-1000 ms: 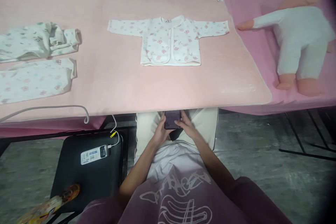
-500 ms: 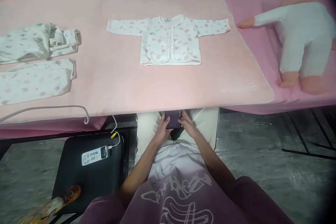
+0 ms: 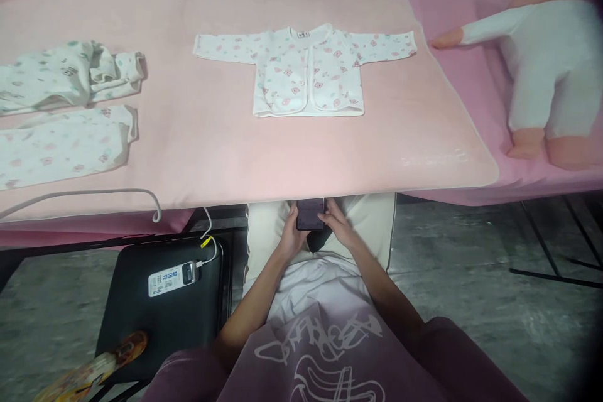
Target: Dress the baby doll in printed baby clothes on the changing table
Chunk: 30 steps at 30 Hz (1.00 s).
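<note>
A dark smartphone (image 3: 310, 215) is held low over my lap, just under the table's front edge. My left hand (image 3: 293, 232) grips its left side, and my right hand (image 3: 338, 224) grips its right side with the thumb over the screen. Beyond the edge, a small white baby jacket (image 3: 308, 72) with a pink and green print lies flat, sleeves spread to both sides. Neither hand touches it. Two more printed baby garments, one crumpled (image 3: 70, 74) and one folded (image 3: 66, 146), lie to the left.
A pink mat (image 3: 188, 151) covers the table. On the right lies a doll (image 3: 551, 69) in white clothes. A power bank (image 3: 173, 278) with a cable rests on a black stool (image 3: 155, 326) at my left. A grey cable (image 3: 94, 192) crosses the mat's front-left corner.
The whole view has shifted very slightly, with things on the table a little further right. My left thumb has moved off the screen toward the phone's edge. Both hands still hold the phone.
</note>
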Available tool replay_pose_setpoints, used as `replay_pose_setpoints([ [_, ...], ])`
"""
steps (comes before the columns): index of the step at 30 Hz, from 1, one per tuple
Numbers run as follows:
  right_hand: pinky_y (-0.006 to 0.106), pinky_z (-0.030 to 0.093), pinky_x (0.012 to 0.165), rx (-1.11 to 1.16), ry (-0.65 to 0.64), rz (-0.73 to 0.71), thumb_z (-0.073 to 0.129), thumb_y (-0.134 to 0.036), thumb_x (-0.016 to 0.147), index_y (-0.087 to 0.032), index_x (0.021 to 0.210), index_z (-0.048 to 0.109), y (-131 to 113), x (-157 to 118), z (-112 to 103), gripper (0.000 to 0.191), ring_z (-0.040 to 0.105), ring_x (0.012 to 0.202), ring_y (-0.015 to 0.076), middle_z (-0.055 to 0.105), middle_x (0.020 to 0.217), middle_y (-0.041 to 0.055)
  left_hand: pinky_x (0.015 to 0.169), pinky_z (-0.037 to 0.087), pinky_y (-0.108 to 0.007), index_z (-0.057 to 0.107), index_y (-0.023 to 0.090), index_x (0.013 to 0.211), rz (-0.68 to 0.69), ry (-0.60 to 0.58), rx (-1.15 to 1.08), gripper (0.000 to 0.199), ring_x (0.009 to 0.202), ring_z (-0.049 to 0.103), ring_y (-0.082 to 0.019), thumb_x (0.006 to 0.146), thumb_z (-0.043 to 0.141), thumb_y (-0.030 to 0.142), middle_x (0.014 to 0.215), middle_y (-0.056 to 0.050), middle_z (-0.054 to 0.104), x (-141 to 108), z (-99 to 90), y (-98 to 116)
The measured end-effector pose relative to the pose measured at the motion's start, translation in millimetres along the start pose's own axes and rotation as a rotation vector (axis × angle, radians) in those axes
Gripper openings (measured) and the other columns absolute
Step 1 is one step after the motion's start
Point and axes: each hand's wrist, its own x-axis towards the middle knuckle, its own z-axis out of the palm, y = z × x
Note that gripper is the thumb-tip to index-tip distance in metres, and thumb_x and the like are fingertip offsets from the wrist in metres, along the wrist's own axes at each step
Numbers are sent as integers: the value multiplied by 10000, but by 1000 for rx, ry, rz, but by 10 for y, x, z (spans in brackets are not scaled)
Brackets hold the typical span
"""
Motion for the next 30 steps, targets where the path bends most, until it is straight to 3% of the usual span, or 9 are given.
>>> replay_pose_setpoints([
  [2,435,442,1318,-32,-12,-33,781,-557,953,-408,1772,418,-14,4,3,908,640,1354,243,612,1655,16,1287,508,-478,616,324,1631,1,4,7,668,1571,585,-334,1014,801,501,1632,-73,675,0,9,2],
  [6,416,574,1156,-31,-96,-27,826,-619,926,-348,1821,315,-21,16,-13,1066,682,1171,244,674,1528,88,1288,509,-475,571,345,1676,2,-1,-18,713,1562,597,-332,1020,793,514,1621,-66,685,4,-5,-3],
  [12,381,601,1106,-52,-160,-63,816,-600,956,-309,1833,270,45,20,-63,1073,673,1086,206,706,1404,100,1287,515,-485,582,318,1667,0,-2,-49,708,1559,600,-335,1023,777,539,1606,-79,694,13,-56,-24],
  [17,405,560,1172,-4,-109,-55,841,-610,911,-334,1809,335,116,23,-63,1067,671,1201,237,668,1533,97,1282,525,-490,582,343,1664,2,23,-32,683,1572,589,-340,1029,779,502,1630,-60,679,19,-32,-21],
  [21,412,572,1147,-5,-95,-52,830,-605,913,-337,1793,359,135,32,-57,1033,676,1192,254,716,1431,86,1291,510,-464,560,352,1683,-14,73,10,668,1582,580,-339,1056,774,430,1635,-40,677,28,-19,-21],
  [24,418,578,1143,-24,-71,-47,826,-605,914,-334,1776,391,108,43,-54,1003,676,1198,262,729,1386,81,1290,516,-482,547,338,1696,1,-5,-2,690,1578,588,-343,1060,755,502,1630,-64,680,14,-28,-13],
  [30,436,560,1227,27,-63,-76,917,-636,845,-336,1764,404,-7,54,5,1095,675,1340,270,664,1561,89,1309,495,-515,455,387,1755,-26,-118,-2,839,1605,566,-339,1006,822,478,1683,-79,635,-77,-12,65],
])
